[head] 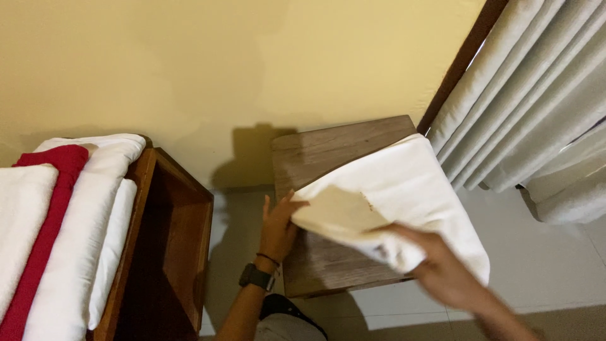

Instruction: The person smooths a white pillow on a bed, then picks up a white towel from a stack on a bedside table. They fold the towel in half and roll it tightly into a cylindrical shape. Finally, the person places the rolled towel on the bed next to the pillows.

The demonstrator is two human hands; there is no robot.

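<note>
Closest to my eyes is my right hand [442, 268], blurred, closed on the lower edge of a white cloth [404, 202]. Its fingers are wrapped into the fabric, so this is a full clenched hold, and the hand carries most of the weight. Across from this grip, at the corner of the cloth that points away from it, my left hand [278, 227] pinches the fabric between thumb and fingers; a dark watch [256, 276] and a thin bracelet sit on that wrist. I judge that two holds are needed because a soft cloth would fold and drop if only one hand kept it.

Between the two grips the cloth is stretched in a loose sheet, with a faint yellowish stain near its middle. It hangs over a small wooden table [328, 151] and hides more than half of the top. I cannot tell if it touches the wood or floats just above it.

Beyond the far corner of the cloth, grey curtains [536, 113] hang in heavy folds beside a dark wooden frame. Behind the table there is a plain yellow wall [221, 63], and below it a pale tiled floor [543, 252].

Well apart from my left grip, on the outer side, stands a wooden bed frame [170, 240]. White bedding [82, 208] lies on it, with a red strip [47, 221] running along.
</note>
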